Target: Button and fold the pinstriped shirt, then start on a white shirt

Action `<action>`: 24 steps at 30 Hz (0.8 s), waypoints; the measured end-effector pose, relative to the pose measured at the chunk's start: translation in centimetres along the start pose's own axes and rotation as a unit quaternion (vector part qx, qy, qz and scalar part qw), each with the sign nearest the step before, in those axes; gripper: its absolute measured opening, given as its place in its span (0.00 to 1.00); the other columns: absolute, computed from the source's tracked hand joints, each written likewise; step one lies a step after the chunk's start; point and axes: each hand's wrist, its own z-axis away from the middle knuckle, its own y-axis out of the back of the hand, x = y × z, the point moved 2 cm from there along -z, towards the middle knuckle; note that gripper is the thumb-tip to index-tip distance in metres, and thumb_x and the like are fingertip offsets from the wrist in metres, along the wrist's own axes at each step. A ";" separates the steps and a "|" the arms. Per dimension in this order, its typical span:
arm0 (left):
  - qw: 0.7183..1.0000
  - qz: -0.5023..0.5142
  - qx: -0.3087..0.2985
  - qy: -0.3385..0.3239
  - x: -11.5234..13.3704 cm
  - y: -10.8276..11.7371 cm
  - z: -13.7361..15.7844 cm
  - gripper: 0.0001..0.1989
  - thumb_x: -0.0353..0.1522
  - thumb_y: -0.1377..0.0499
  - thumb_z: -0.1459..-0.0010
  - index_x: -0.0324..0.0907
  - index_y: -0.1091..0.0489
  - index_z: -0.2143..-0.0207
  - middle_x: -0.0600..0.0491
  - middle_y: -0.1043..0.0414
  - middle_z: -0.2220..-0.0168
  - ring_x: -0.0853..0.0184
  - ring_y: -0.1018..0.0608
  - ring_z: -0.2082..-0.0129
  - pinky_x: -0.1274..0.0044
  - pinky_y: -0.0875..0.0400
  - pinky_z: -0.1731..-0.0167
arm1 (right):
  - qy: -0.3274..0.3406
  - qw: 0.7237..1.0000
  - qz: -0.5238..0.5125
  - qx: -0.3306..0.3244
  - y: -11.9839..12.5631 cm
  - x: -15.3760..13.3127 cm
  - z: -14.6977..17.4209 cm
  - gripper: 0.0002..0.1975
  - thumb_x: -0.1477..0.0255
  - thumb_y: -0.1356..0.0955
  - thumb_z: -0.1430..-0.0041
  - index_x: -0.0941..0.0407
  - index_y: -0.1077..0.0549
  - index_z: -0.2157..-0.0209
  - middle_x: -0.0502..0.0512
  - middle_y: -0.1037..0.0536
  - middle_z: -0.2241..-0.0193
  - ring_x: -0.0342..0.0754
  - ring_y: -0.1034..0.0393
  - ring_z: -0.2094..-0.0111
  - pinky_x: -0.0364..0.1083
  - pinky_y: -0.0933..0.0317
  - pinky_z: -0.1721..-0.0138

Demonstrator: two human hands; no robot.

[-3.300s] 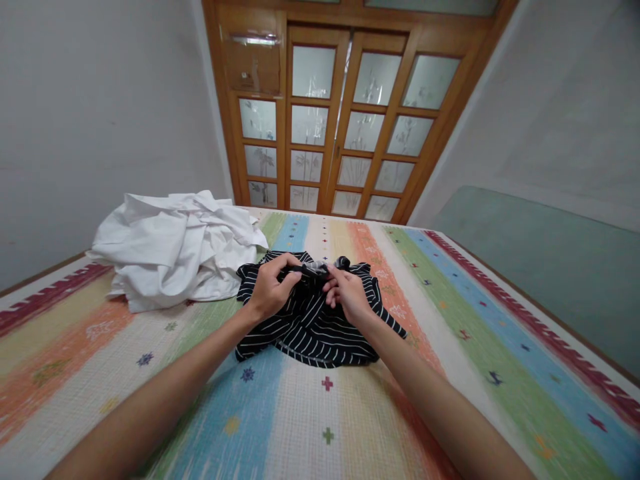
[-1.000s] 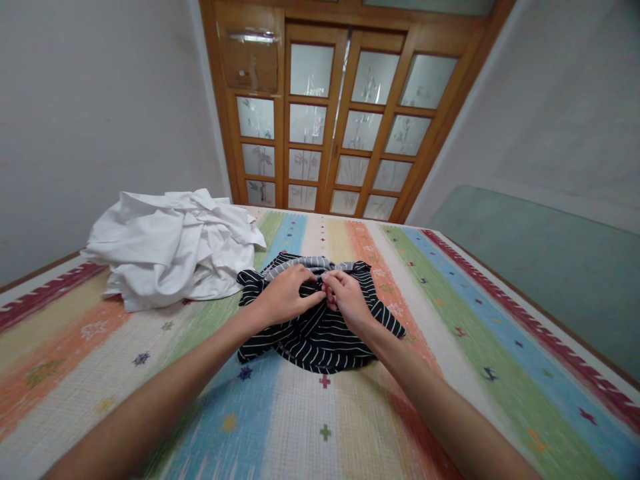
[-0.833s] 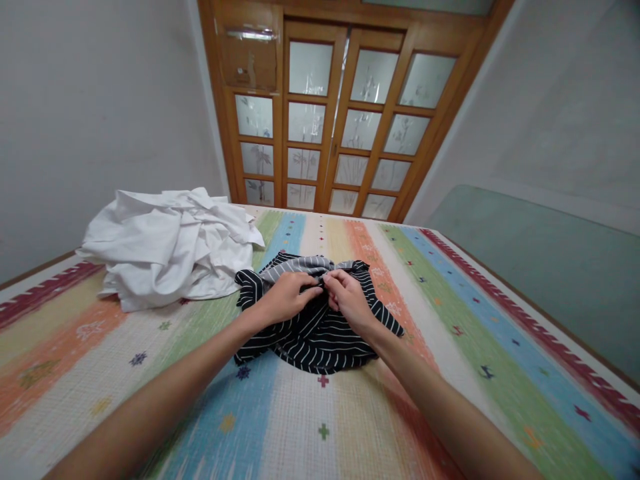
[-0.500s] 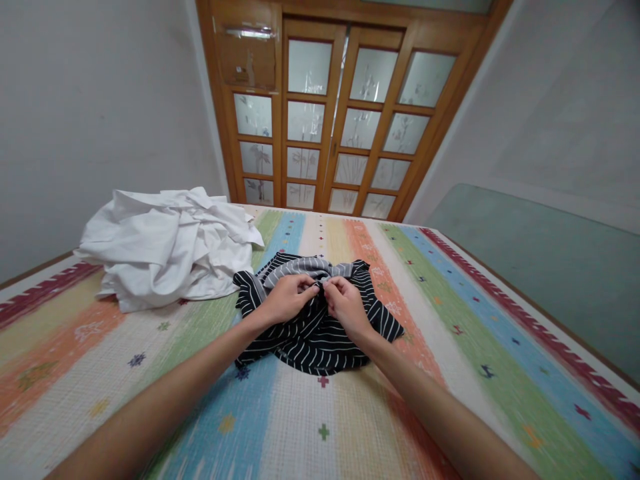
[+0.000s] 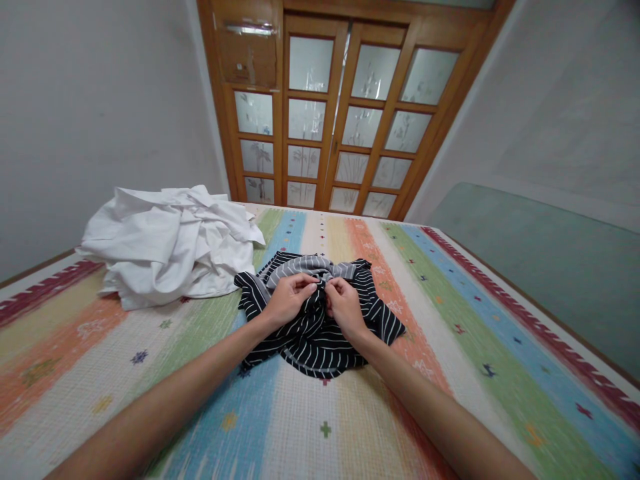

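Whereas about three seconds ago both hands gripped along the far edge of the striped garment [image 5: 320,350], the left hand [image 5: 290,298] and right hand [image 5: 346,307] now meet closely at one spot nearer its middle, fingertips almost touching. Each appears to pinch dark cloth between thumb and forefinger; any detail between the tips is too small to make out. At the garment's far side, a wide fold of grey inner fabric [image 5: 300,266] now shows where only a small patch did, and the cloth between the wrists looks more bunched. That suggests the work has narrowed from the edge to a single point. The garment has hardly shifted on the patterned cover [image 5: 303,427] beneath it. Just left of the garment, a heap of white cloth [image 5: 165,247] lies untouched.
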 end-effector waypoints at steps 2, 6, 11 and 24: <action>1.000 0.003 0.001 0.002 -0.2 0.1 0.0 0.11 0.34 0.42 0.44 0.37 0.26 0.60 0.47 0.22 0.61 0.63 0.22 0.60 0.67 0.28 0.54 | 0.020 1.000 0.001 -0.012 0.0 0.1 0.0 0.17 0.55 0.31 0.51 0.54 0.35 0.75 0.42 0.39 0.85 0.39 0.47 0.86 0.39 0.51 0.86; 1.000 -0.008 -0.012 0.014 0.1 0.3 0.1 0.11 0.32 0.42 0.45 0.36 0.25 0.61 0.47 0.21 0.62 0.64 0.21 0.63 0.69 0.27 0.57 | 0.046 0.998 0.001 -0.044 0.0 0.2 0.2 0.19 0.52 0.31 0.48 0.53 0.35 0.72 0.42 0.39 0.84 0.40 0.46 0.87 0.39 0.50 0.87; 0.994 -0.113 -0.002 -0.013 1.9 0.0 0.5 0.10 0.30 0.43 0.44 0.38 0.23 0.64 0.48 0.20 0.64 0.64 0.21 0.65 0.71 0.27 0.61 | 0.060 0.997 -0.007 -0.053 0.1 0.2 0.4 0.20 0.50 0.31 0.47 0.53 0.34 0.71 0.42 0.39 0.84 0.40 0.45 0.87 0.40 0.50 0.87; 0.999 -0.044 0.009 -0.006 1.2 -0.6 0.4 0.11 0.35 0.39 0.47 0.37 0.24 0.66 0.50 0.21 0.67 0.66 0.22 0.68 0.74 0.28 0.64 | 0.087 0.995 -0.026 -0.031 0.5 -0.6 0.3 0.18 0.54 0.30 0.47 0.55 0.34 0.72 0.42 0.36 0.86 0.39 0.42 0.88 0.38 0.45 0.88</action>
